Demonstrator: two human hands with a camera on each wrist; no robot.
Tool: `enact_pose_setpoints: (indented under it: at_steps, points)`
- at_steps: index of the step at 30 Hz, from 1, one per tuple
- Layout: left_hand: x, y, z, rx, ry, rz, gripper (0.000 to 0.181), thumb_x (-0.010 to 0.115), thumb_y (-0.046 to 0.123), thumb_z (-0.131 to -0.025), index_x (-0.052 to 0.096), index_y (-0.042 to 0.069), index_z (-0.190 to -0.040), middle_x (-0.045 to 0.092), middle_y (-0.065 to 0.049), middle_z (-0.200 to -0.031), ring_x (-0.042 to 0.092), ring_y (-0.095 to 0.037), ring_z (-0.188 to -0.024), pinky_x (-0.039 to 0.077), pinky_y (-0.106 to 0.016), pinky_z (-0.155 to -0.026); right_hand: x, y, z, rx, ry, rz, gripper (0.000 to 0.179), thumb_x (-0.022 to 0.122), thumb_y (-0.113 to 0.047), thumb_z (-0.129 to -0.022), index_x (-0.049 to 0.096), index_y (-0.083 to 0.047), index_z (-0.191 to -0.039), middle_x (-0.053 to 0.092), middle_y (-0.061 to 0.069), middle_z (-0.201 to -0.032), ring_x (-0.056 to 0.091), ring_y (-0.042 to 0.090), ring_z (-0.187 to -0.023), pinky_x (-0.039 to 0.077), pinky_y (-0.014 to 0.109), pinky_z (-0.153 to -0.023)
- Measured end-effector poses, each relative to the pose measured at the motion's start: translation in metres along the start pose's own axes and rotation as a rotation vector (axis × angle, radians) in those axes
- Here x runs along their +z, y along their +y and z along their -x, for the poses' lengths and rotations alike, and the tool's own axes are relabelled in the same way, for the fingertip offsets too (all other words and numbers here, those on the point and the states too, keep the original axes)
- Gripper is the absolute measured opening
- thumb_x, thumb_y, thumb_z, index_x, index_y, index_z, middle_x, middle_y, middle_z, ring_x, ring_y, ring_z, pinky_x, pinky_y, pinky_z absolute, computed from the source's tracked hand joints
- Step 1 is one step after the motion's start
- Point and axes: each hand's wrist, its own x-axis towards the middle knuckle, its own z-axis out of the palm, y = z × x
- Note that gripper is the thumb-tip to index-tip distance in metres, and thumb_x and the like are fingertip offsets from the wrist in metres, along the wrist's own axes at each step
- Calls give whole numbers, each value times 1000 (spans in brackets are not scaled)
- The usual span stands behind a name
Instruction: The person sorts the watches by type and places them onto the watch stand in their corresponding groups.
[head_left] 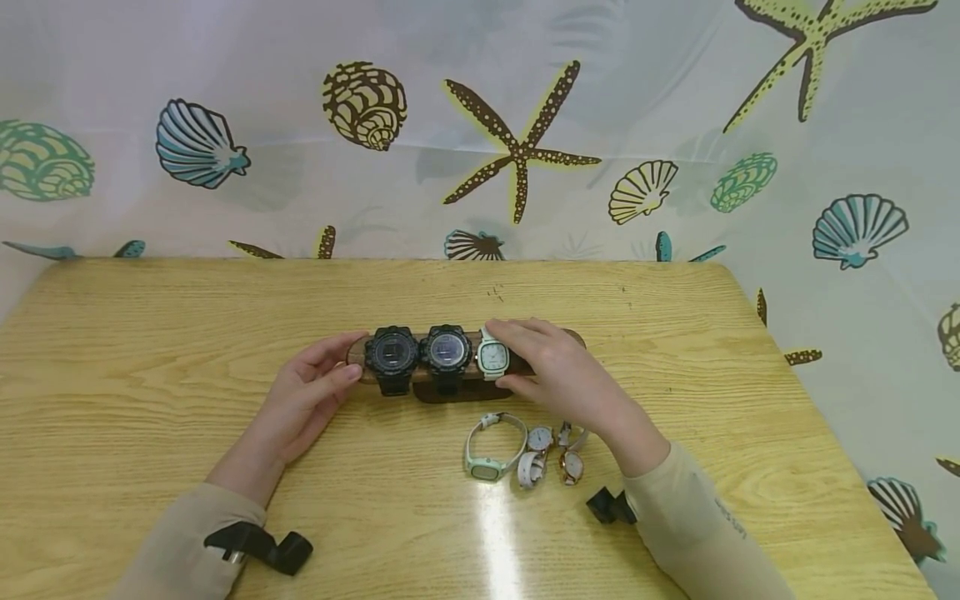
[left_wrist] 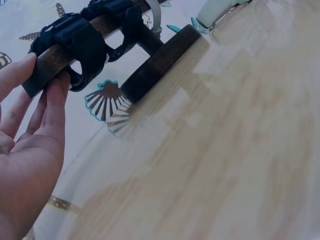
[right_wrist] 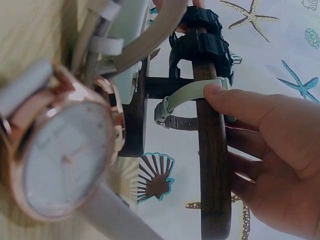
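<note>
A dark wooden watch stand (head_left: 461,393) stands on the table, its bar running left to right. My left hand (head_left: 303,400) holds the bar's left end between thumb and fingers. Two black digital watches (head_left: 393,355) are strapped around the bar beside it. To their right hangs a pale green square-faced watch (head_left: 493,357), its strap looped around the bar. With thumb and fingers, my right hand (head_left: 562,367) pinches this watch; in the right wrist view the thumb presses its strap (right_wrist: 192,92). Behind the hand, part of the bar's right end is hidden.
In front of the stand lie a mint-green watch (head_left: 486,469), a round-dial watch with a white strap (head_left: 540,438) and a rose-gold watch (head_left: 572,467). The wooden table (head_left: 375,517) ends at a shell-patterned curtain (head_left: 285,167) behind.
</note>
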Motion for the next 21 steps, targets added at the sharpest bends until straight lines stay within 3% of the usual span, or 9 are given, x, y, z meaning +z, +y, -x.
enact_pose_setpoints:
  at_steps: [6, 10, 12, 14, 16, 21]
  points:
    - [0, -1, 0, 7, -2, 4, 40, 55, -3, -94, 55, 6, -134, 53, -1, -117, 49, -9, -94, 47, -22, -80, -6, -5, 1, -40, 32, -1, 61, 75, -21, -85, 50, -3, -137, 53, 9, -135, 48, 25, -123, 39, 36, -102]
    - [-1, -2, -1, 6, -1, -1, 40, 55, -3, -95, 55, 6, -134, 52, -2, -116, 49, -9, -94, 47, -22, -80, -11, -13, 1, -203, 126, -22, 50, 77, -15, -82, 59, -2, -127, 58, 10, -121, 55, 21, -107, 45, 29, -92]
    - [-1, -2, -1, 5, 0, -3, 40, 55, -2, -95, 55, 6, -134, 52, -2, -117, 49, -9, -94, 47, -22, -80, -11, -18, 2, -309, 123, -64, 44, 77, -11, -82, 61, -1, -122, 57, 9, -115, 56, 18, -100, 46, 24, -86]
    - [-2, -2, -1, 4, 1, -6, 41, 55, -2, -95, 54, 6, -135, 52, -2, -118, 49, -9, -94, 47, -22, -80, -11, -23, 3, -393, 58, -113, 42, 76, -10, -82, 61, -1, -121, 57, 8, -112, 55, 15, -97, 46, 19, -84]
    - [-2, -3, -1, 4, 0, -7, 41, 55, -2, -95, 54, 6, -135, 52, -2, -118, 49, -9, -94, 47, -22, -80, -10, -28, 5, -418, -58, -146, 43, 74, -12, -84, 60, -3, -124, 57, 6, -113, 54, 13, -96, 45, 18, -83]
    - [-2, -2, -1, 2, 0, -10, 41, 55, -2, -95, 54, 7, -135, 51, -2, -116, 49, -9, -93, 47, -22, -80, -8, -37, 9, -294, -384, -151, 48, 69, -21, -90, 55, -11, -134, 56, 3, -126, 51, 15, -114, 43, 22, -94]
